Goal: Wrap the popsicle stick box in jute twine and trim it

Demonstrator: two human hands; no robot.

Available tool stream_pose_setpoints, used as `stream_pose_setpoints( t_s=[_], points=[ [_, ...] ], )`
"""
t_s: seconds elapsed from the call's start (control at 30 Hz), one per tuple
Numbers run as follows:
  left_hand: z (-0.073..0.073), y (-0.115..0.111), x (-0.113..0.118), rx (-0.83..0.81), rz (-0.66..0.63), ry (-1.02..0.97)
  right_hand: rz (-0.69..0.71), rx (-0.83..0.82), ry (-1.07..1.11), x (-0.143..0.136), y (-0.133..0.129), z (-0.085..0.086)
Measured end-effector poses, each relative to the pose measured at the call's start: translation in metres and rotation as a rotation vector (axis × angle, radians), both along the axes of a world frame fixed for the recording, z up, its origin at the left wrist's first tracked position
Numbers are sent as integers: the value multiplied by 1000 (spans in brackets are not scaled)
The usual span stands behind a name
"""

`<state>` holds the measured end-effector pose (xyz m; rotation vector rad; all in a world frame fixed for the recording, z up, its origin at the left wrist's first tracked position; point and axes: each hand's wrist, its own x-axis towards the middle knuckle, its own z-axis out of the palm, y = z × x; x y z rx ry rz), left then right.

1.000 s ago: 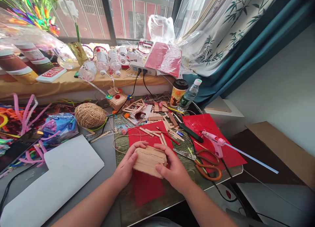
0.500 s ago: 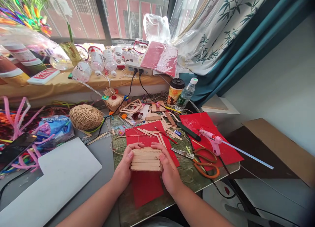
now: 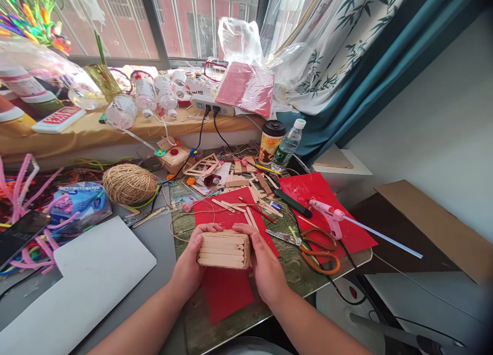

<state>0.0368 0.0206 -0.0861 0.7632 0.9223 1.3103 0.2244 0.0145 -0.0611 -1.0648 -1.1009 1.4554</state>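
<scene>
Both hands hold a small box of pale wooden sticks (image 3: pixel 222 250) above the red sheets near the table's front edge. My left hand (image 3: pixel 189 262) grips its left side, thumb at the upper left corner. Around the right side and back curls my right hand (image 3: pixel 265 260). Rows of sticks face me, and a rough, twine-like edging shows at the right side. Behind the box, loose sticks (image 3: pixel 252 218) and a red pencil (image 3: pixel 256 209) lie on a red sheet (image 3: pixel 204 211). Orange-handled scissors (image 3: pixel 316 244) rest to the right of my right hand.
A pink glue gun (image 3: pixel 327 216) lies on the right red sheet (image 3: pixel 304 185). Farther back stand a lidded cup (image 3: pixel 271 142) and a water bottle (image 3: pixel 288 145). At the left are a twine ball (image 3: pixel 130 184) and white board (image 3: pixel 103 262).
The box has turned slightly in my hands, so its right side now shows. It sits a little farther left. The whole view has shifted slightly.
</scene>
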Motion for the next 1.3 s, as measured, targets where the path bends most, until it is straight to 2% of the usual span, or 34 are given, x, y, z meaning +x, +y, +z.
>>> stream_pose_setpoints(
  t_s=[0.23,0.43,0.53,0.63,0.7,0.8,0.93,1.13,1.3],
  points=[
    [11,4,1,-44,31,-122,30,12,-68,0,-8,10],
    [9,4,0,-73,15,-156,36,71,-173,8,-4,16],
    [10,8,-3,-175,39,-238,13,257,-430,40,9,14],
    [15,13,-6,-371,52,-332,-32,446,-864,94,23,5],
    [19,15,-8,-483,11,-394,-35,471,-1075,132,27,-5],
    [23,15,-10,-547,-63,-476,24,468,-1291,176,23,-23],
    [21,15,-11,-551,-110,-532,71,500,-1306,204,14,-36],
    [16,18,-14,-525,-76,-530,142,421,-1315,218,22,-33],
    [19,19,-14,-522,-39,-545,181,375,-1296,222,31,-30]
  ],
)
